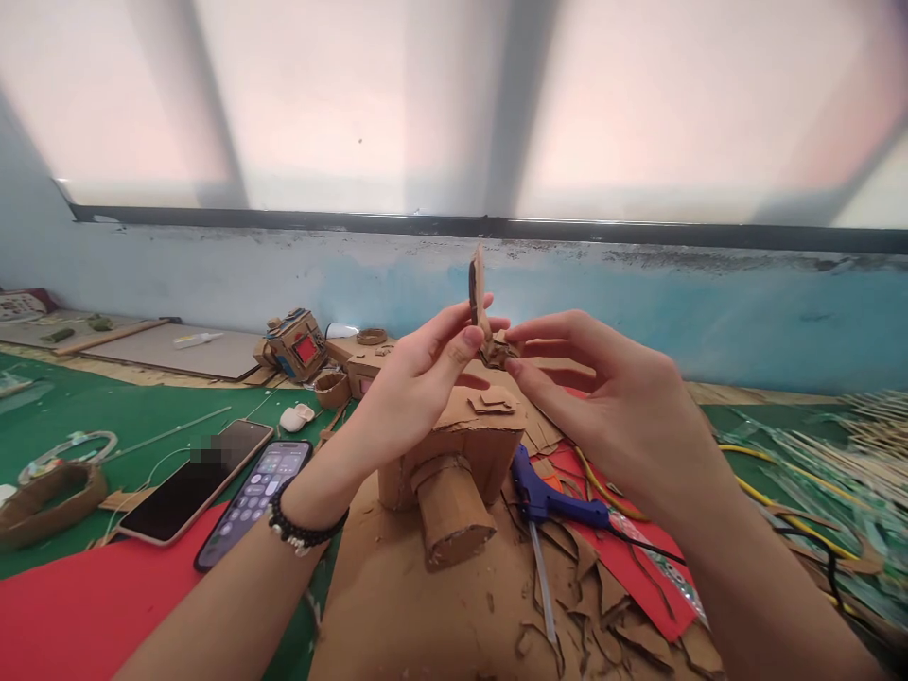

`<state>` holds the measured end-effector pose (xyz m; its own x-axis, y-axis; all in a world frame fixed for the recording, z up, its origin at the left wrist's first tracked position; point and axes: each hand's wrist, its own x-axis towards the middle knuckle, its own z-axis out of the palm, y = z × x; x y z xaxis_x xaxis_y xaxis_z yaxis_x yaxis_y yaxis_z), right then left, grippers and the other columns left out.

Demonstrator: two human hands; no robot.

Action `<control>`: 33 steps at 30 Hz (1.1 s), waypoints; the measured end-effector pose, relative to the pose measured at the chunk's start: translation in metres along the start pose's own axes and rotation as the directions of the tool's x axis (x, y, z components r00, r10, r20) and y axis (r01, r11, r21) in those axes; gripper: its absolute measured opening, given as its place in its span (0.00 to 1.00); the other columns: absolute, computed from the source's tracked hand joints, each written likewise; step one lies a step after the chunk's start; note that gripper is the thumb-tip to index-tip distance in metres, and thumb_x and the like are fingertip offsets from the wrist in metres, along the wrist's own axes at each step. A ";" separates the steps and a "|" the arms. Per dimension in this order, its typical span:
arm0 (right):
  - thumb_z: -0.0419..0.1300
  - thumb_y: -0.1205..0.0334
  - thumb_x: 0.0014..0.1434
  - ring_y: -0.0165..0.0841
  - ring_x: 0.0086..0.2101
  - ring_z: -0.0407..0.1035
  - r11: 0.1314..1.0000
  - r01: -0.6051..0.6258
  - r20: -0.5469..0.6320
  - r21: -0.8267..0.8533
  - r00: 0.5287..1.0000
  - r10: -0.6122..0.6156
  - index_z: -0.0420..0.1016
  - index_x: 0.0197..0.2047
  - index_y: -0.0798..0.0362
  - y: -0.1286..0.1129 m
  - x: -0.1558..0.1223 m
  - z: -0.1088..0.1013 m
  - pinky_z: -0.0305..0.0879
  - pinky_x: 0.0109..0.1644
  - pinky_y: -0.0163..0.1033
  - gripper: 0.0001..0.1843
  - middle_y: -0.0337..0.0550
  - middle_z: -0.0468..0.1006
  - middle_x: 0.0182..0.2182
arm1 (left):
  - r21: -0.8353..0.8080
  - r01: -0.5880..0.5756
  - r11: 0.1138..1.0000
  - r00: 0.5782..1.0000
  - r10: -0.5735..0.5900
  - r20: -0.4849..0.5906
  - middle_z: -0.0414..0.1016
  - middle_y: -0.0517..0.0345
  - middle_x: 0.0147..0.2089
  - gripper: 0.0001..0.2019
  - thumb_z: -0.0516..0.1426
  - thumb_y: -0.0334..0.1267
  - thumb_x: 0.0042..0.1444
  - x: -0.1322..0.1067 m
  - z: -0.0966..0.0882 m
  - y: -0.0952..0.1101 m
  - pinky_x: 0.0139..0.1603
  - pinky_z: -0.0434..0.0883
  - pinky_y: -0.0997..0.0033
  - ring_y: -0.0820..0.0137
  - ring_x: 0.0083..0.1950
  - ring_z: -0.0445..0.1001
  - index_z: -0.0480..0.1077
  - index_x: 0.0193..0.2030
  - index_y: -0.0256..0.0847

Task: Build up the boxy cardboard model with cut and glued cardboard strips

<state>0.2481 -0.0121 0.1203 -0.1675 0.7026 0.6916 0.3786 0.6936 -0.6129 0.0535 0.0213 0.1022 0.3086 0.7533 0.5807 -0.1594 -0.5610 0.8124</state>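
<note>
Between my two hands, above the table, is a small cardboard piece (479,293) with an upright flat part and a bent, crumpled lower end. My left hand (426,374) pinches it from the left between thumb and fingers. The fingertips of my right hand (602,378) grip its lower right end. Below them stands a cardboard camera model (454,473), a box with a round tube pointing towards me and layered scraps on top. It rests on a brown cardboard sheet (397,605). A blue glue gun (557,501) lies just right of the model, a glue stick near it.
Two phones (202,482) (255,501) lie left on green and red sheets. Behind them are an earbud case (296,417) and a smaller cardboard model (294,342). Cardboard scraps (602,596) and a yellow cable (773,459) lie right, with thin sticks (876,430) beyond.
</note>
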 end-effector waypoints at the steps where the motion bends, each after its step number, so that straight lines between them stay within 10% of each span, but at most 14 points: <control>1: 0.69 0.58 0.68 0.39 0.45 0.88 1.000 0.006 -0.002 -0.021 1.000 -0.006 0.84 0.46 0.44 -0.001 0.000 0.000 0.89 0.48 0.43 0.04 0.39 0.90 0.45 | 0.004 -0.006 1.000 1.000 0.006 0.008 0.79 0.42 0.71 0.24 0.57 0.46 0.79 0.000 0.000 -0.001 0.53 0.87 0.66 0.54 0.69 0.80 0.69 0.75 0.39; 16: 0.66 0.67 0.70 0.38 0.45 0.85 0.915 0.187 0.012 -0.358 0.981 -0.196 0.87 0.50 0.48 0.000 -0.002 -0.001 0.81 0.53 0.46 0.09 0.41 0.90 0.51 | -0.156 0.092 0.983 0.995 -0.087 0.040 0.82 0.46 0.68 0.25 0.60 0.45 0.76 -0.003 0.008 -0.001 0.66 0.83 0.49 0.50 0.67 0.82 0.69 0.76 0.44; 33: 0.65 0.71 0.71 0.49 0.53 0.84 0.819 0.364 0.090 -0.444 0.927 -0.363 0.85 0.54 0.45 0.001 -0.002 0.005 0.83 0.56 0.58 0.14 0.46 0.90 0.54 | -0.240 0.142 0.960 0.957 -0.195 -0.213 0.88 0.46 0.59 0.18 0.65 0.42 0.72 -0.004 0.020 0.005 0.64 0.83 0.57 0.56 0.61 0.86 0.79 0.64 0.38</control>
<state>0.2447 -0.0123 0.1162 -0.3750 0.4144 0.8292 0.6530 0.7530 -0.0809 0.0700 0.0084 0.1032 0.1265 0.9036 0.4093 -0.3345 -0.3496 0.8751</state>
